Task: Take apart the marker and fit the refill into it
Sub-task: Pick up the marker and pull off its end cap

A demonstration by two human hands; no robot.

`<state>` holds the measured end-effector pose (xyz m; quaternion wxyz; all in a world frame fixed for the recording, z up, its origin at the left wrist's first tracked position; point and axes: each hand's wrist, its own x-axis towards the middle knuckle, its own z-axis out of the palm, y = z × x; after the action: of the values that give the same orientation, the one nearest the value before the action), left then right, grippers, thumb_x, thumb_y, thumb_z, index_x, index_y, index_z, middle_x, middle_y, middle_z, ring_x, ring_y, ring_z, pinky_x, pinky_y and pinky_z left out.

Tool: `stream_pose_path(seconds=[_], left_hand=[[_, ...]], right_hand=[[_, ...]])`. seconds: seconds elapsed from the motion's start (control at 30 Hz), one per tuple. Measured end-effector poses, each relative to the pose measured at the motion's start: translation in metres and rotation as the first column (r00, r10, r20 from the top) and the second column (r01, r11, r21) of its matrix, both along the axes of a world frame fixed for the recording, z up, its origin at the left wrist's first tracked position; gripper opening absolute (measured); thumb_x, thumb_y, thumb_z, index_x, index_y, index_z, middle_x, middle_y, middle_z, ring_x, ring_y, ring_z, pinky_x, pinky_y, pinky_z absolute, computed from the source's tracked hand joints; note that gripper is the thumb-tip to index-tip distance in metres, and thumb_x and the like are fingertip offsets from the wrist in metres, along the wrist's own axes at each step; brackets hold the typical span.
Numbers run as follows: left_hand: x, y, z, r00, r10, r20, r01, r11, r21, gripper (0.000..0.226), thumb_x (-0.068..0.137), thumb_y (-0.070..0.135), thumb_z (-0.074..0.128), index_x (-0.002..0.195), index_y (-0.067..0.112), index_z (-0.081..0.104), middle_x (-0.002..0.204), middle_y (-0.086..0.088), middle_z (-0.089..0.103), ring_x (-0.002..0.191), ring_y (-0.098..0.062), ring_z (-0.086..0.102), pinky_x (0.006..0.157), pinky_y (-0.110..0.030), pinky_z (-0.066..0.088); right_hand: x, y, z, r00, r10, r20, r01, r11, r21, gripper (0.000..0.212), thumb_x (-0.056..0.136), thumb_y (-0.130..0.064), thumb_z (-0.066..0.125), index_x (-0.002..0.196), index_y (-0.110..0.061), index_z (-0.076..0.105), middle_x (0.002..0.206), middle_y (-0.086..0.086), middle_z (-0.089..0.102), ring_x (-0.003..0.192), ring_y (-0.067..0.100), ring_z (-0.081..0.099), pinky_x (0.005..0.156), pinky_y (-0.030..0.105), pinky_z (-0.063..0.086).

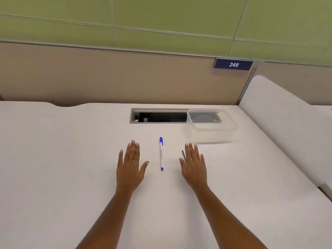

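- White marker with a blue cap and blue end plug (161, 154) lies whole on the white desk (53, 159), mid-surface, with its cap toward the far edge, between your hands.
- Your left hand (130, 168) is spread flat, fingers straight, holding nothing.
- Your right hand (195, 166) is spread flat too and also holds nothing. The thin dark-blue refill stick (183, 154) is partly hidden at its forefinger side.
- A clear plastic tub (212, 131) sits nearer the far right corner.
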<state>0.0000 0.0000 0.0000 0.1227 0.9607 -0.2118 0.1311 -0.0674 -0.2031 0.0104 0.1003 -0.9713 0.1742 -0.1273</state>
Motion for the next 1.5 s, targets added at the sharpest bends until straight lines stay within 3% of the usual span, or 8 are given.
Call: stream_pose_path(seconds=[0.27, 0.37, 0.5, 0.83, 0.97, 1.17, 1.27, 1.5], left_hand=[[-0.013, -0.002, -0.025, 0.988, 0.046, -0.148, -0.046, 0.999, 0.004, 0.072, 0.094, 0.050, 0.007, 0.132, 0.000, 0.043, 0.138, -0.017, 0.048, 0.130, -0.021, 0.030, 0.114, -0.032, 0.002], [-0.012, -0.003, -0.031, 0.982, 0.072, -0.174, -0.073, 0.997, 0.002, 0.075, 0.093, 0.051, 0.005, 0.127, -0.001, 0.048, 0.133, -0.018, 0.053, 0.125, -0.027, 0.045, 0.106, -0.039, 0.021], [-0.012, -0.003, -0.038, 0.970, 0.117, -0.215, -0.118, 0.993, 0.006, 0.082, 0.092, 0.054, 0.002, 0.120, -0.001, 0.056, 0.127, -0.020, 0.058, 0.117, -0.035, 0.055, 0.096, -0.049, 0.043], [-0.013, -0.004, -0.035, 0.946, 0.128, -0.299, -0.144, 0.989, -0.032, 0.085, 0.090, 0.057, 0.000, 0.121, 0.000, 0.056, 0.128, -0.019, 0.057, 0.116, -0.034, 0.057, 0.096, -0.052, 0.042], [-0.012, -0.003, -0.033, 0.940, 0.116, -0.322, -0.138, 0.989, -0.047, 0.085, 0.090, 0.056, -0.001, 0.121, 0.000, 0.056, 0.129, -0.019, 0.057, 0.116, -0.034, 0.056, 0.097, -0.052, 0.041], [-0.011, -0.004, -0.030, 0.935, 0.105, -0.338, -0.127, 0.991, -0.046, 0.084, 0.091, 0.054, -0.001, 0.119, 0.000, 0.057, 0.126, -0.020, 0.058, 0.115, -0.034, 0.057, 0.096, -0.053, 0.042], [-0.011, -0.003, -0.028, 0.931, 0.090, -0.353, -0.104, 0.994, -0.023, 0.080, 0.093, 0.050, 0.001, 0.116, 0.000, 0.060, 0.121, -0.020, 0.062, 0.110, -0.034, 0.061, 0.090, -0.054, 0.046], [-0.012, -0.003, -0.028, 0.938, 0.058, -0.342, -0.065, 0.998, -0.008, 0.079, 0.094, 0.047, 0.001, 0.111, 0.001, 0.063, 0.117, -0.021, 0.065, 0.106, -0.034, 0.063, 0.087, -0.052, 0.048]], right_hand=[[-0.006, -0.002, -0.036, 0.998, 0.054, -0.044, -0.049, 0.994, 0.100, 0.077, 0.084, -0.054, -0.001, 0.142, -0.010, 0.025, 0.152, 0.008, 0.027, 0.142, 0.031, 0.020, 0.110, 0.051, 0.028], [-0.007, -0.001, -0.044, 0.999, 0.034, -0.028, -0.030, 0.993, 0.117, 0.079, 0.087, -0.055, -0.001, 0.138, -0.006, 0.035, 0.149, 0.010, 0.035, 0.138, 0.036, 0.027, 0.108, 0.054, 0.030], [-0.007, -0.002, -0.043, 0.997, 0.050, -0.057, -0.042, 0.989, 0.140, 0.079, 0.079, -0.050, 0.001, 0.141, -0.010, 0.029, 0.154, 0.006, 0.024, 0.143, 0.030, 0.013, 0.114, 0.049, 0.018], [-0.009, -0.003, -0.043, 0.992, 0.068, -0.110, -0.056, 0.992, 0.109, 0.085, 0.073, -0.052, -0.008, 0.143, -0.014, 0.023, 0.156, 0.001, 0.016, 0.145, 0.022, 0.006, 0.117, 0.044, 0.009], [-0.009, 0.003, -0.042, 0.997, 0.045, -0.059, -0.037, 0.992, 0.119, 0.075, 0.081, -0.048, 0.001, 0.141, -0.013, 0.029, 0.154, 0.005, 0.022, 0.144, 0.024, 0.014, 0.115, 0.047, 0.018], [-0.007, 0.042, -0.039, 0.978, 0.108, 0.177, -0.112, 0.994, 0.016, 0.038, 0.091, -0.034, 0.031, 0.102, -0.011, 0.060, 0.107, 0.008, 0.068, 0.104, 0.029, 0.064, 0.083, 0.041, 0.056], [0.002, 0.062, -0.040, 0.969, 0.080, 0.232, -0.109, 0.987, 0.116, 0.032, 0.085, -0.038, 0.040, 0.090, -0.011, 0.057, 0.088, 0.004, 0.065, 0.080, 0.025, 0.062, 0.078, 0.035, 0.054], [0.014, 0.073, -0.044, 0.956, -0.052, 0.288, 0.013, 0.991, 0.136, 0.033, 0.076, -0.041, 0.045, 0.077, -0.010, 0.053, 0.073, 0.003, 0.059, 0.064, 0.022, 0.057, 0.065, 0.030, 0.051]])
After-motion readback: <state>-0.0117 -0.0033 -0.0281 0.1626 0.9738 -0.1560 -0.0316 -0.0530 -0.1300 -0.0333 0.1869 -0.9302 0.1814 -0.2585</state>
